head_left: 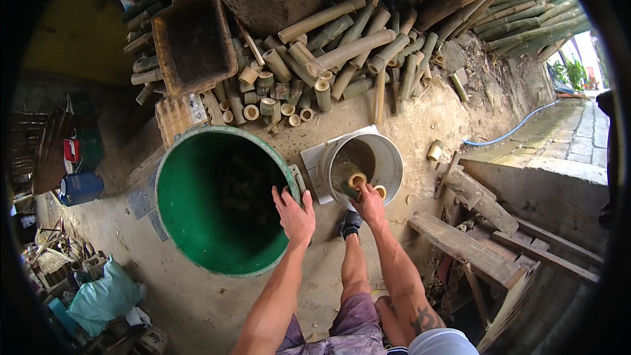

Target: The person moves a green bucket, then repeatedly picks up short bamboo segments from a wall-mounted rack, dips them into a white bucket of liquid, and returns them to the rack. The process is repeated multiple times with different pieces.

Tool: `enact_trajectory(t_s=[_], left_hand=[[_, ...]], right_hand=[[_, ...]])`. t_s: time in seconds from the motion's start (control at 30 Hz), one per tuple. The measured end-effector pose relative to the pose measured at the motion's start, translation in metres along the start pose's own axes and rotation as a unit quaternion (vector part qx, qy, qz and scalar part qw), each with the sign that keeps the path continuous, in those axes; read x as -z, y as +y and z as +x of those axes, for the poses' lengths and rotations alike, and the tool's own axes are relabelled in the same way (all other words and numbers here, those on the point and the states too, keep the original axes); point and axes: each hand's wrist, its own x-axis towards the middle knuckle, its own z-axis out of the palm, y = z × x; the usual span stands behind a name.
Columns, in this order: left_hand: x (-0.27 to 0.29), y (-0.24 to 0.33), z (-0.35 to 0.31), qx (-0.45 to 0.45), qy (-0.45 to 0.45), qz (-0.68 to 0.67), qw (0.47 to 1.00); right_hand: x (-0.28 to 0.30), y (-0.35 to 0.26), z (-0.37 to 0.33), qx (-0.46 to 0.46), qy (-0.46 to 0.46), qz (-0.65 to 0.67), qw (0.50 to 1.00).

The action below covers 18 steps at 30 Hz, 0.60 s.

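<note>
My left hand (296,218) rests at the right rim of a big green tub (197,148), its fingers apart beside the tub's handle. Dim shapes lie in the dark bottom of the tub, too shaded to make out. Over a white bucket (393,165) with brownish water in it, my right hand (370,206) is closed on a short bamboo piece (356,180), whose cut end faces up. A second bamboo ring (380,191) shows right beside those fingers; whether they hold it too I cannot tell.
Cut bamboo lengths (342,52) are heaped behind the bucket, with a dirty rectangular tray (195,43) at their left. A wooden bench (467,246) stands at right. One loose bamboo piece (435,150) and a blue hose (509,139) lie beyond. A plastic bag (105,296) sits lower left.
</note>
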Motion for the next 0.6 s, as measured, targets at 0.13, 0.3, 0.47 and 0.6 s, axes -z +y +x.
enact_trajectory(t_s=[0.13, 0.3, 0.47, 0.6], left_hand=[[0.001, -0.002, -0.001, -0.013, 0.005, -0.014, 1.000], [0.008, -0.013, 0.001, -0.005, -0.013, -0.080, 0.997], [0.045, -0.059, 0.012, 0.026, 0.006, -0.194, 0.981], [0.087, -0.101, 0.000, 0.073, 0.043, -0.229, 0.970]], right_hand=[[-0.004, -0.005, -0.013, 0.003, 0.019, 0.001, 1.000], [-0.011, -0.004, -0.021, 0.011, 0.018, -0.032, 0.999], [-0.013, -0.020, -0.018, 0.019, -0.070, -0.094, 0.993], [0.024, -0.064, -0.014, 0.033, -0.015, -0.042, 0.998]])
